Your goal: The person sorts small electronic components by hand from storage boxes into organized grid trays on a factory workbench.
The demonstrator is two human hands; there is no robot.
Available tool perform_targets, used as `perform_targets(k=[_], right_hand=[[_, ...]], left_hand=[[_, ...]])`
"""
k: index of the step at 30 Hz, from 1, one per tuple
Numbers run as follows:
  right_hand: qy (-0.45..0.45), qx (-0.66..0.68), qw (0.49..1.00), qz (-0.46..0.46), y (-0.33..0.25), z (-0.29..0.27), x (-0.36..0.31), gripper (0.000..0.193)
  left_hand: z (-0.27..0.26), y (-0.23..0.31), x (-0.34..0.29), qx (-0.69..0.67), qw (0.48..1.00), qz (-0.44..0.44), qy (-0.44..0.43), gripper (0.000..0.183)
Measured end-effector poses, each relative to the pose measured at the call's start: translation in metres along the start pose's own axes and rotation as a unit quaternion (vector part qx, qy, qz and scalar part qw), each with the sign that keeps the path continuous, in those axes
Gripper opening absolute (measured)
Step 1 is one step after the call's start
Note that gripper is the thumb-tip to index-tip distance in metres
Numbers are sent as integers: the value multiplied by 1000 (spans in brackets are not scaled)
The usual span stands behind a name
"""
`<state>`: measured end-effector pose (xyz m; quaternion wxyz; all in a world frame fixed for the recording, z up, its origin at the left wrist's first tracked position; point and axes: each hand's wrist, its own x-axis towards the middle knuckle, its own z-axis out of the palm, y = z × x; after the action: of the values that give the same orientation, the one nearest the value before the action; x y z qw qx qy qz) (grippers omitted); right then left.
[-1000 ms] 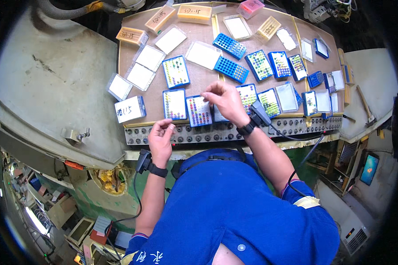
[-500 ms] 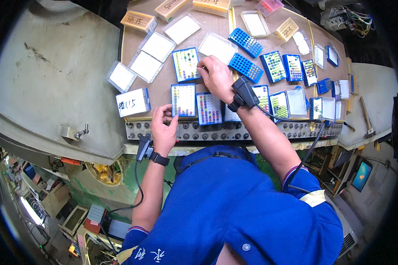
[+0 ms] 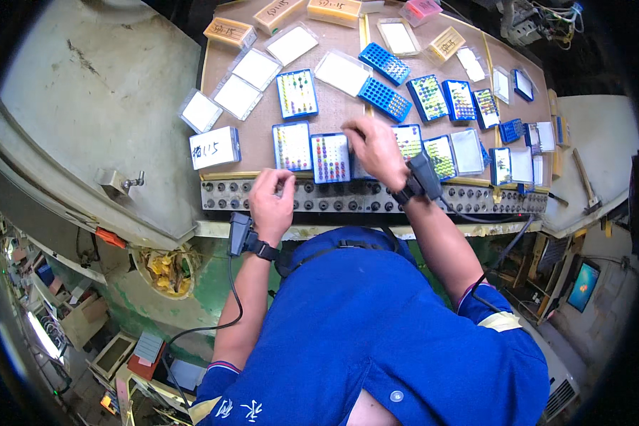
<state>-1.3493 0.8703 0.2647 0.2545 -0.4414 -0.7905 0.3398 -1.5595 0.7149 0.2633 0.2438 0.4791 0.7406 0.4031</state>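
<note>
My left hand (image 3: 272, 202) is in front of a blue-rimmed case (image 3: 292, 145) with rows of small coloured pieces on white. Its fingers are curled in, with thumb and forefinger close together near the case's front edge. To the right, a second such case (image 3: 331, 157) holds rows of red, purple and other coloured pieces. My right hand (image 3: 378, 153) hovers by that case's right side, its fingers bent into a pinch. Anything in either pinch is too small to make out. Farther back sits another case (image 3: 297, 94) with yellow and green pieces. My right hand partly hides a case behind it.
Blue perforated trays (image 3: 385, 99) and more filled cases (image 3: 427, 98) spread to the right. Clear lids with white inserts (image 3: 256, 69) and yellow boxes (image 3: 230, 33) lie farther back. A metal rail with round holes (image 3: 305, 197) runs along the front. A hammer (image 3: 584, 181) lies at right.
My right hand has moved from the far case toward me and right. My left hand has drawn back from the near case's side, its fingers curling in. The view has shifted slightly.
</note>
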Motion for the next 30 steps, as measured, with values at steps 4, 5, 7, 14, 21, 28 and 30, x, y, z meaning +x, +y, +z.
perform_targets(k=[4,5,7,14,21,28,30], right_hand=[[-17,-14,1000,8,-5,-4,-47,10],[-21,-14,1000,8,-6,-5,-54,10],[-34,-7,999,15,-11,-4,-68,11],[-147,12,989,26,-7,-24,-108,14],[64,0,996,62,28,-29,-76,13],[39,-104,988,110,18,1,-39,18],[57,-111,987,106,26,12,-41,15]], left_hand=[[20,10,-11,44,991,61,-112,17],[26,12,-13,72,990,66,-98,19],[35,12,-16,109,988,83,-77,22],[45,0,-18,115,986,106,-59,15],[54,17,-2,76,994,62,-42,16],[106,45,57,175,942,261,-115,22],[116,44,66,176,943,257,-115,19]])
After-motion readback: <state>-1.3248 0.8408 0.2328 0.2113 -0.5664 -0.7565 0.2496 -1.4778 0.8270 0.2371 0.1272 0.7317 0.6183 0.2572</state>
